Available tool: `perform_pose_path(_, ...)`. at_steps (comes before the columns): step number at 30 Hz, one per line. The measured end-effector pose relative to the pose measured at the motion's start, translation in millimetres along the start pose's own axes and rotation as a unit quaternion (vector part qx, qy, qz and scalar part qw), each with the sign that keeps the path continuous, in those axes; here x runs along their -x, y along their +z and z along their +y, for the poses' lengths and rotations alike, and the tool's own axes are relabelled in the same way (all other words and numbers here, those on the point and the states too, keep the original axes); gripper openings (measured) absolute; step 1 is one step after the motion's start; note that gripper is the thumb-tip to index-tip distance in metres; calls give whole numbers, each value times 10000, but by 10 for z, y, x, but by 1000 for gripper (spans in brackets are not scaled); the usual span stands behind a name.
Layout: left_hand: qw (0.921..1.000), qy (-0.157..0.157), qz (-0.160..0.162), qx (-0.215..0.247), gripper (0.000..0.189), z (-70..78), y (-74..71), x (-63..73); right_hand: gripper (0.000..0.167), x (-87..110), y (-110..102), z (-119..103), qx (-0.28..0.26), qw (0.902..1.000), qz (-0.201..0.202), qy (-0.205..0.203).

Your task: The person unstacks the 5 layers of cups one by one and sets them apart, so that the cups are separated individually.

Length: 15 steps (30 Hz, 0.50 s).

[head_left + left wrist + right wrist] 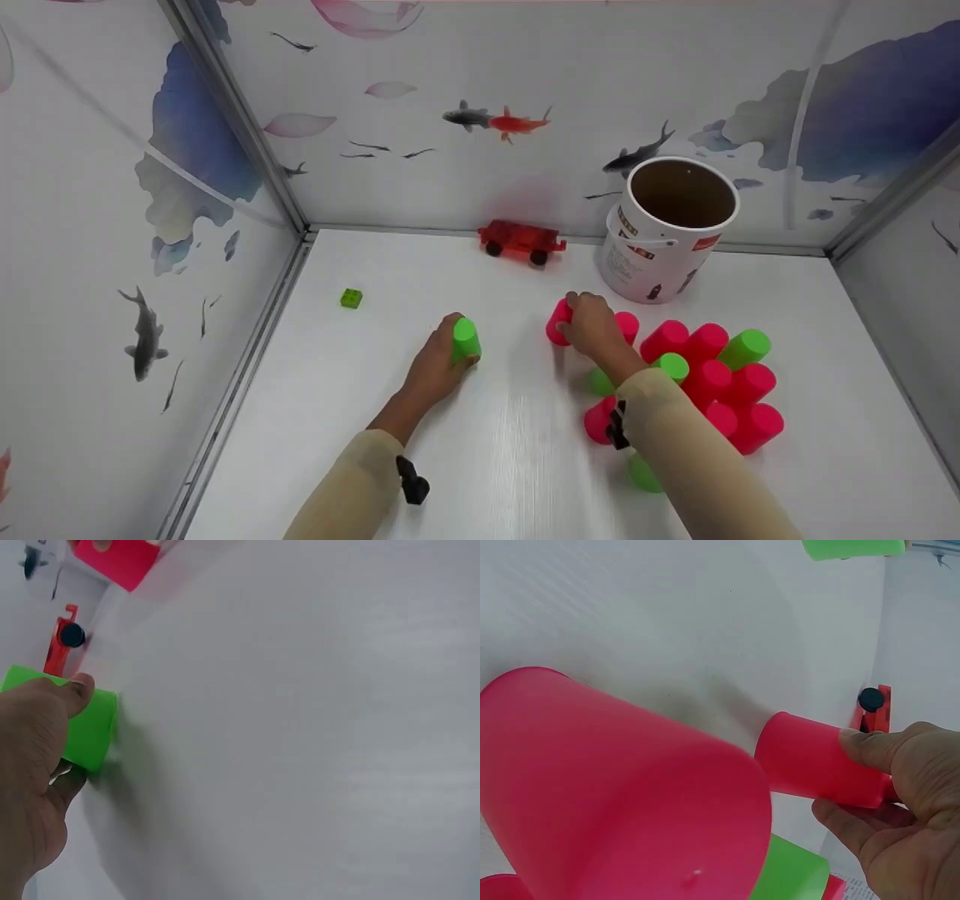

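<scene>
My left hand (433, 365) grips a green cup (466, 340) at the middle of the table, its closed base facing up. Further right, my right hand (598, 327) holds a pink cup (558, 324) between thumb and fingers, also base up. In the right wrist view the thumb lies along one side of that pink cup (810, 757) and the fingers along the other. Several more upturned pink cups (752, 384) and green cups (746, 348) stand grouped under and beside my right forearm, which hides some of them.
A white bucket (637, 266) with a handle stands at the back right, against the patterned wall (480, 180). Left of it, along the back edge, sits a red toy wagon (517, 238) with black wheels. A small green toy brick (351, 298) lies at the left.
</scene>
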<state>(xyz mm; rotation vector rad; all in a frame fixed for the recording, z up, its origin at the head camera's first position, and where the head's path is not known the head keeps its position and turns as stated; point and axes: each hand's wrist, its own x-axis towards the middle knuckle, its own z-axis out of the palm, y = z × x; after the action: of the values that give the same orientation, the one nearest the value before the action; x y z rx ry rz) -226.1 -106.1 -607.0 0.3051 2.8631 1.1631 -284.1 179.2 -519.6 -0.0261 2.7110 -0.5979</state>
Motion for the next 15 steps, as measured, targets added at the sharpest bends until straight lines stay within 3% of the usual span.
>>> perform_pose_path(4,9983,265,-502,161,76,362,190,-22,66,-12,6,-22,9,9999,-71,106)
perform_pose_path(8,9902,712,-1160,308,74,691,429,-61,64,-7,-13,-32,53,9999,-109,124)
perform_pose_path(12,9836,1235,-1316,-25,74,840,645,-110,57,-4,-37,-32,54,9999,-93,19)
perform_pose_path(15,9835,1265,-1263,-281,76,869,755,-136,53,-3,-45,-15,-25,9999,-109,-13)
